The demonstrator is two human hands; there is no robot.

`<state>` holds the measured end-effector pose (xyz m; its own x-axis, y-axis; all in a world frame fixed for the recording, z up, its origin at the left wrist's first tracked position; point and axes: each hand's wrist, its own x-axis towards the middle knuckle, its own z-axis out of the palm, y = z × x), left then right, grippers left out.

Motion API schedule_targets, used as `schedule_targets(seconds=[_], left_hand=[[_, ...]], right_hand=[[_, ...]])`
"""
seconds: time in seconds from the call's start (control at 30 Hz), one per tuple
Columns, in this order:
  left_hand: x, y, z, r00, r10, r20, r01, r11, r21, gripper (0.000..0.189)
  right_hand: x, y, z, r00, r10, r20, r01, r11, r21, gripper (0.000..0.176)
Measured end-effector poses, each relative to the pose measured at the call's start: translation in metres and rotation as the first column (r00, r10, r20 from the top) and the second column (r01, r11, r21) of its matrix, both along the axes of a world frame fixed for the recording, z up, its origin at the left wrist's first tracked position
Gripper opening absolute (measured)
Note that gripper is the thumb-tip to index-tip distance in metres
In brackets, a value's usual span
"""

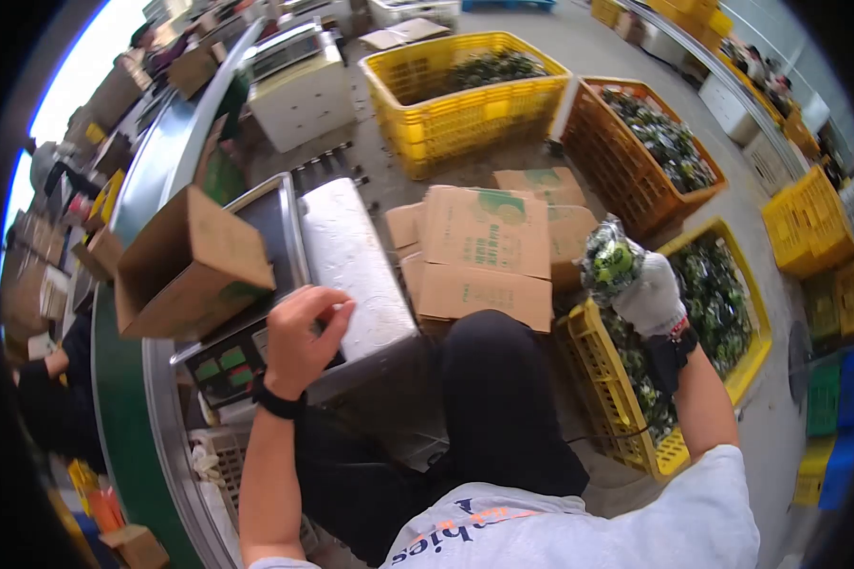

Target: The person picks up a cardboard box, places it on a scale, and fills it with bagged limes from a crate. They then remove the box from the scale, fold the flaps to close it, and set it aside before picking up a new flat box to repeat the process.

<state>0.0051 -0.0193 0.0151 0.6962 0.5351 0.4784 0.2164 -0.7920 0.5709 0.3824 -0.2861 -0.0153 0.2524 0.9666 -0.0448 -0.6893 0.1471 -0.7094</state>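
Observation:
My right hand, in a white knit glove, grips a clear plastic bag of green produce above a yellow crate. Similar dark green packages fill that crate. Over the near edge of a weighing scale hovers my left hand, bare, with loosely bent fingers, the thumb apart and nothing in it. An open cardboard box sits tilted on the scale, just left of that hand. Beside the scale is a white foam block.
Flattened cardboard boxes lie stacked before my knees. Beyond them stand a large yellow crate and an orange-brown crate, both holding packages. A green conveyor belt runs along the left, with people beyond it.

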Motion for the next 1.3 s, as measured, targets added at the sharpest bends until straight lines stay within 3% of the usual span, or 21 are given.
schedule_targets(seconds=[0.03, 0.07, 0.1, 0.13, 0.2, 0.27, 0.3, 0.33, 0.4, 0.43, 0.5, 0.53, 0.6, 0.63, 0.67, 0.77, 1.03, 1.1, 1.3], left_hand=[[0.001, -0.002, 0.006, 1.0, -0.009, -0.007, 0.009, 0.999, 0.048, 0.006], [-0.001, 0.0, 0.004, 0.998, -0.039, -0.043, 0.042, 0.996, 0.077, 0.006], [-0.004, 0.0, 0.003, 0.996, -0.073, -0.054, 0.08, 0.988, 0.134, 0.01], [-0.003, 0.001, -0.003, 0.992, -0.121, -0.037, 0.126, 0.972, 0.198, 0.013], [0.0, -0.007, -0.013, 0.989, -0.14, -0.037, 0.145, 0.965, 0.22, 0.016], [0.002, -0.009, -0.023, 0.985, -0.165, -0.057, 0.173, 0.962, 0.212, 0.02], [0.003, -0.008, -0.024, 0.983, -0.172, -0.06, 0.18, 0.963, 0.201, 0.02], [0.003, -0.007, -0.026, 0.989, -0.137, -0.055, 0.145, 0.969, 0.199, 0.02], [0.004, -0.006, -0.03, 0.987, -0.158, -0.016, 0.158, 0.965, 0.208, 0.018], [0.001, -0.006, -0.028, 0.99, -0.139, -0.013, 0.139, 0.968, 0.208, 0.018], [-0.001, -0.009, -0.025, 0.986, -0.166, -0.016, 0.167, 0.973, 0.16, 0.016], [-0.003, -0.009, -0.022, 0.987, -0.158, -0.011, 0.158, 0.975, 0.158, 0.016], [-0.004, -0.013, -0.018, 0.986, -0.165, 0.032, 0.159, 0.976, 0.147, 0.016], [-0.004, -0.014, -0.016, 0.981, -0.172, 0.095, 0.156, 0.976, 0.151, 0.016], [-0.004, -0.015, -0.015, 0.98, -0.169, 0.107, 0.153, 0.977, 0.147, 0.016], [-0.005, -0.02, -0.009, 0.972, -0.172, 0.158, 0.152, 0.979, 0.135, 0.016], [-0.002, -0.022, -0.009, 0.949, -0.205, 0.24, 0.184, 0.977, 0.106, 0.017], [-0.003, -0.022, -0.008, 0.952, -0.196, 0.235, 0.176, 0.979, 0.104, 0.017], [-0.003, -0.023, -0.004, 0.953, -0.172, 0.251, 0.152, 0.983, 0.099, 0.015]], right_hand=[[-0.022, 0.034, 0.023, 0.985, 0.029, 0.172, -0.043, 0.996, 0.079, 0.053], [-0.035, 0.067, 0.04, 0.957, 0.072, 0.28, -0.094, 0.994, 0.064, 0.065], [-0.066, 0.097, 0.068, 0.924, 0.025, 0.383, -0.031, 0.999, 0.012, 0.07], [-0.085, 0.129, 0.083, 0.891, 0.028, 0.454, -0.077, 0.993, 0.09, 0.071], [-0.115, 0.187, 0.114, 0.836, 0.211, 0.507, -0.322, 0.936, 0.142, 0.051], [-0.155, 0.246, 0.123, 0.612, -0.125, 0.781, -0.161, 0.947, 0.278, 0.03], [-0.172, 0.27, 0.139, 0.369, -0.126, 0.921, -0.253, 0.94, 0.23, 0.049], [-0.198, 0.286, 0.146, 0.345, -0.195, 0.918, -0.259, 0.921, 0.293, 0.048], [-0.223, 0.324, 0.153, -0.046, -0.559, 0.828, -0.423, 0.762, 0.491, 0.05], [-0.246, 0.33, 0.165, -0.037, -0.56, 0.828, -0.438, 0.754, 0.49, 0.05], [-0.282, 0.335, 0.185, 0.123, -0.175, 0.977, -0.341, 0.917, 0.207, 0.052], [-0.288, 0.34, 0.184, 0.121, -0.171, 0.978, -0.35, 0.914, 0.204, 0.052], [-0.292, 0.349, 0.182, -0.053, -0.157, 0.986, -0.318, 0.939, 0.133, 0.045], [-0.293, 0.351, 0.187, -0.023, -0.117, 0.993, -0.451, 0.887, 0.094, 0.046], [-0.291, 0.354, 0.192, -0.034, -0.111, 0.993, -0.454, 0.887, 0.084, 0.046], [-0.287, 0.361, 0.198, 0.093, -0.237, 0.967, -0.498, 0.83, 0.252, 0.043], [-0.311, 0.369, 0.213, 0.044, -0.186, 0.982, -0.485, 0.855, 0.184, 0.036], [-0.321, 0.37, 0.214, -0.033, -0.266, 0.963, -0.547, 0.811, 0.205, 0.034], [-0.341, 0.374, 0.214, -0.199, -0.255, 0.946, -0.538, 0.836, 0.112, 0.027]])
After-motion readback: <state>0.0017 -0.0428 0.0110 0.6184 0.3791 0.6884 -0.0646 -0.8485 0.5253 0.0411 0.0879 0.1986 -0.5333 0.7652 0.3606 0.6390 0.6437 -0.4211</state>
